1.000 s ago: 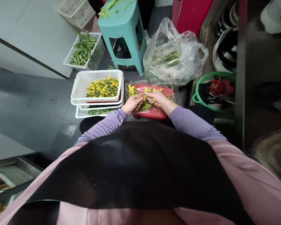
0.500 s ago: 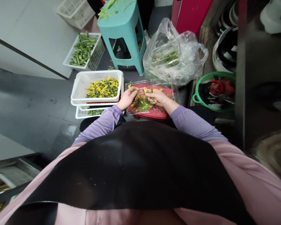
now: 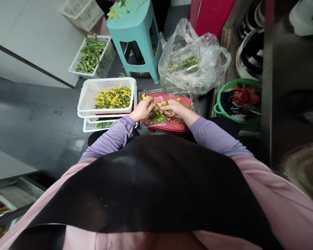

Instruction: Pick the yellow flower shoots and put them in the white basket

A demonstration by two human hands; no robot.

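Observation:
My left hand (image 3: 144, 109) has its thumb and fingers pinched together on thin green stems with yellow flowers. Facing it, my right hand (image 3: 176, 108) holds several yellow-flowered stems (image 3: 169, 103) between its thumb and fingers. The two hands nearly meet over an open clear plastic box (image 3: 143, 122) that lies on a red stool (image 3: 176, 128). Under my hands is a heap of green stems and yellow blossoms (image 3: 156, 118). My fingers partly cover the stems they hold.
Stacked white baskets (image 3: 81, 99) with yellow flowers stand left. A basket of green stalks (image 3: 91, 57), a teal stool (image 3: 130, 26) and a plastic bag (image 3: 208, 74) with a clear box stand beyond. A green basket (image 3: 219, 107) is right, beside a metal edge (image 3: 267, 104).
My left hand has shifted slightly right, closer to my right hand, and its fingers have curled in more. The right hand still holds flower stems in about the same place.

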